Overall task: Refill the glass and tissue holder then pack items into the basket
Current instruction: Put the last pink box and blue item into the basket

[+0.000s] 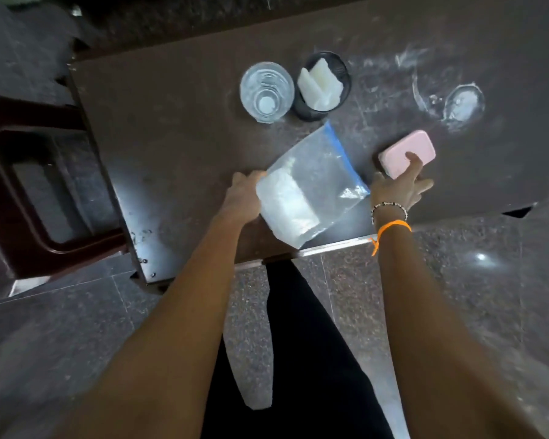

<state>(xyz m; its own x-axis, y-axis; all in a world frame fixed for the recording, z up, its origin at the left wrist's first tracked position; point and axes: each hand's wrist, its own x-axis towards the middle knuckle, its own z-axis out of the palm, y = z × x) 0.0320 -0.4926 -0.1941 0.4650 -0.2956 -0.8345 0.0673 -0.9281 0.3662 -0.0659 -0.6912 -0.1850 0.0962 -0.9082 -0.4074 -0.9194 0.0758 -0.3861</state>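
Observation:
A clear zip bag (311, 182) with a blue seal strip and white tissues inside lies near the table's front edge. My left hand (243, 193) grips its left side. My right hand (400, 185) reaches to a pink box (408, 152) just right of the bag, with fingers on its near end. Farther back stand a clear glass (266, 91) holding water and, touching it on the right, a black mesh tissue holder (324, 85) with folded white tissues in it. No basket is in view.
The dark brown table (171, 137) has white smears and a round water mark (463, 103) at the back right. A dark red plastic stool (29, 185) stands left of the table. Grey stone floor lies below the front edge.

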